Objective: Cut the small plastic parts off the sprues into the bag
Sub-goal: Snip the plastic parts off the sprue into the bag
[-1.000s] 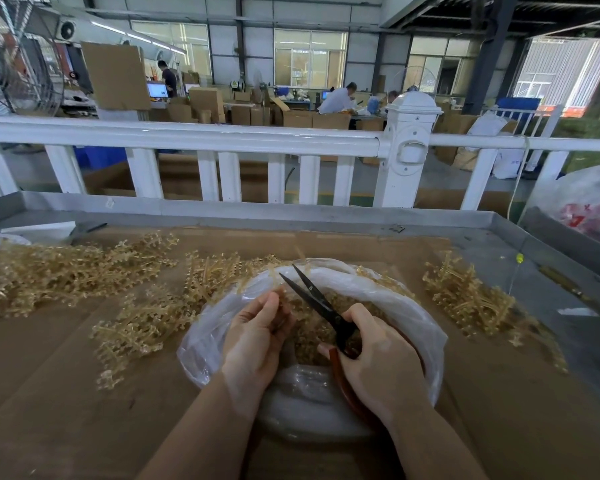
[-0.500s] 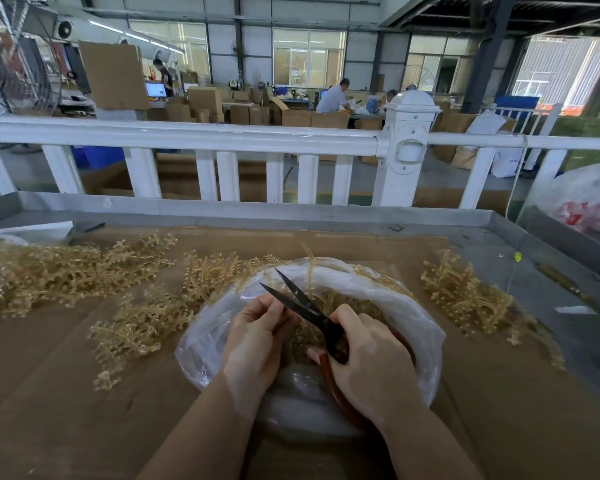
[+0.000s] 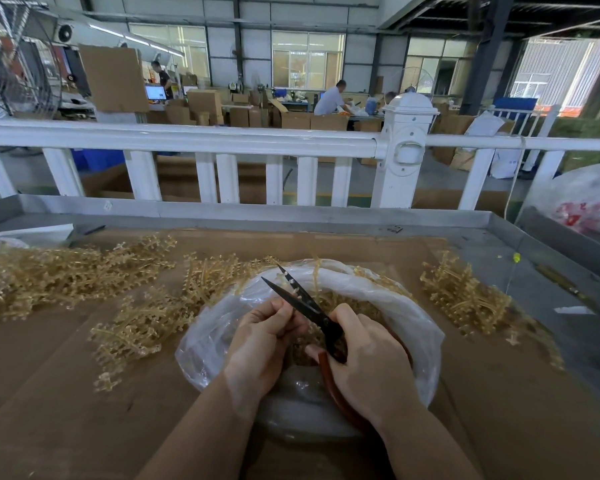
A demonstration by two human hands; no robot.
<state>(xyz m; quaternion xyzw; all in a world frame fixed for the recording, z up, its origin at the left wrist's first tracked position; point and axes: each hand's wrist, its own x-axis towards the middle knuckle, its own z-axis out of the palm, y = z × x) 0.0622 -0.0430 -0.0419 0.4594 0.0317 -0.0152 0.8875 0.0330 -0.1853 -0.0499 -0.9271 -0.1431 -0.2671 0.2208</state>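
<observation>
A clear plastic bag point(image 3: 413, 317) lies open on the cardboard-covered table, with small tan cut parts point(image 3: 364, 306) inside. My right hand point(image 3: 368, 368) grips black scissors point(image 3: 302, 299) by their red handles, blades parted and pointing up-left over the bag. My left hand point(image 3: 260, 344) is curled over the bag's left side, fingertips pinching a small sprue piece right beside the blades; the piece itself is mostly hidden. Piles of tan sprues point(image 3: 66, 271) lie left of the bag, with more sprues point(image 3: 465, 296) to the right.
The cardboard sheet point(image 3: 49, 393) covers a metal tray table with a raised rim point(image 3: 257, 216). A white railing point(image 3: 187, 140) runs behind it. A filled plastic sack point(image 3: 582, 202) sits at the far right. People work among boxes in the background.
The scissors' blades have swung a little left and their tips have come closer together. My left hand's fingers have risen to meet the blades. Both hands stay over the bag.
</observation>
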